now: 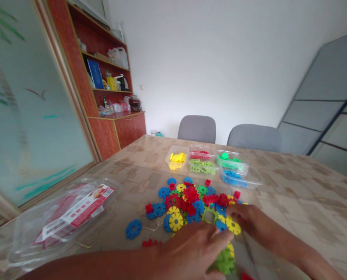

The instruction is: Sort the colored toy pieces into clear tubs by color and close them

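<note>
My left hand (pixel 195 245) reaches in from the lower left, its fingers closed around several light green interlocking pieces (pixel 225 261); some yellow shows beside them. My right hand (pixel 245 216) is at the right side of a mixed pile of plastic building pieces (pixel 191 200). Its fingers are curled at the pile, and the fingertips are partly hidden. A yellow notched disc (pixel 233 225) lies just below that hand. Blue, red, green and yellow pieces overlap in the pile, among them a blue notched disc (pixel 134 229) lying apart on the left.
Behind the pile stand clear tubs of sorted pieces: a yellow tub (pixel 176 157), a light green tub (pixel 202 165), a green tub (pixel 233 160) and a blue tub (pixel 237 179). On the left lies clear packaging (pixel 65 217) with a printed card. Two grey chairs (pixel 196 128) face the table.
</note>
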